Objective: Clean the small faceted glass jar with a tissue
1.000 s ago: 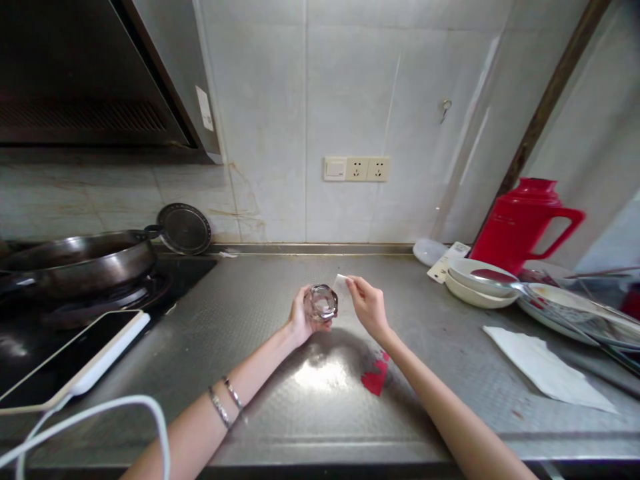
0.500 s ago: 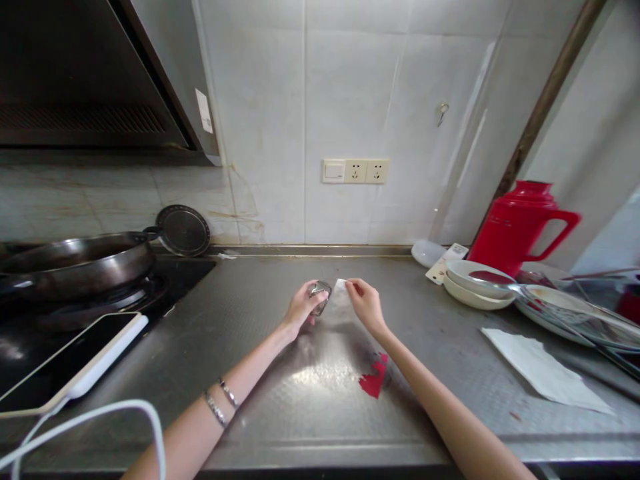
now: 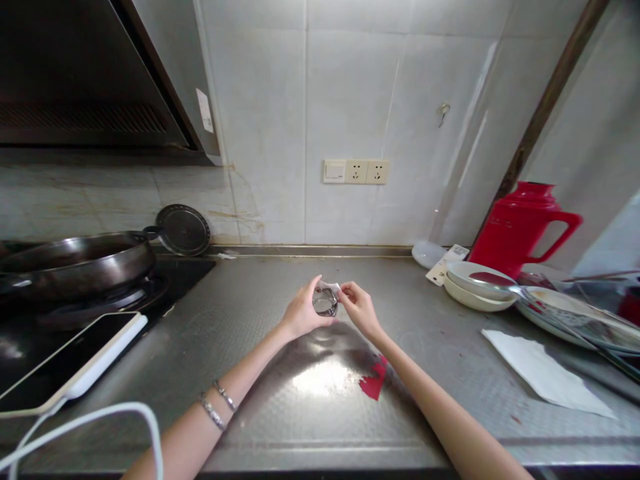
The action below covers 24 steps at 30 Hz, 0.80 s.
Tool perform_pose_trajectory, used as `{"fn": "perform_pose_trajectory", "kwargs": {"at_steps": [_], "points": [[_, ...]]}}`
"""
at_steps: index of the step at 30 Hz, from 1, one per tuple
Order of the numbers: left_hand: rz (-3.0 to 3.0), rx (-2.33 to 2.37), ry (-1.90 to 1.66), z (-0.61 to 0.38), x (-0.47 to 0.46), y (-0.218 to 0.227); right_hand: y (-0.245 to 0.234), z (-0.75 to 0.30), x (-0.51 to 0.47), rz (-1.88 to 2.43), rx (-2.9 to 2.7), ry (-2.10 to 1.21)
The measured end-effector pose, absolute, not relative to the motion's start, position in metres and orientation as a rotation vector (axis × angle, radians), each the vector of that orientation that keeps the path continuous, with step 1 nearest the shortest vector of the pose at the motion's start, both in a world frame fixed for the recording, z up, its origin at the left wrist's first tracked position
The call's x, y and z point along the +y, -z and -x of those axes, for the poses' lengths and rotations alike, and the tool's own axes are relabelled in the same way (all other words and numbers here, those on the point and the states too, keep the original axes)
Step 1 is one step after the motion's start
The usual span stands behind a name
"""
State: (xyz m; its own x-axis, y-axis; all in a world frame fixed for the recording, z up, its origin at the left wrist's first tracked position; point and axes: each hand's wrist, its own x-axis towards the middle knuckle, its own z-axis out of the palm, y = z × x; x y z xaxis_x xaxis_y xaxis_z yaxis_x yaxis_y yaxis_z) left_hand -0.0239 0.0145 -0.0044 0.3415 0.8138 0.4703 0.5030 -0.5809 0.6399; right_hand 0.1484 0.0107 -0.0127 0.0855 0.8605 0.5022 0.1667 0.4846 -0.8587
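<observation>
My left hand is wrapped round a small clear glass jar, held just above the steel counter near its middle. My right hand pinches a small piece of clear film at the jar's rim, its fingertips touching the jar. Both hands meet over the jar. A red scrap lies on the counter beneath my right forearm.
At the left stand a dark wok on a stove and a tablet with a white cable. A red jug, stacked bowls, plates and a white paper sheet are at the right.
My right hand has come in toward the jar with the film, and the left hand has turned the jar so its mouth faces the film. The hands are now together.
</observation>
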Motion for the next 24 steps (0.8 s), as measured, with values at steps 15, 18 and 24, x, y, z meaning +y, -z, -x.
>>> {"fn": "perform_pose_trajectory", "kwargs": {"at_steps": [15, 18, 24], "points": [[-2.215, 1.052, -1.056, 0.023, 0.007, 0.001, 0.021, -0.133, 0.041, 1.097, -1.234, -0.860], [-2.236, 1.072, -1.028, 0.022, 0.005, 0.000, 0.023, -0.129, 0.040, 1.045, -1.218, -0.962], [-2.221, 1.108, -1.034, 0.021, 0.004, 0.002, 0.022, -0.131, 0.027, 0.963, -1.189, -1.256]]}}
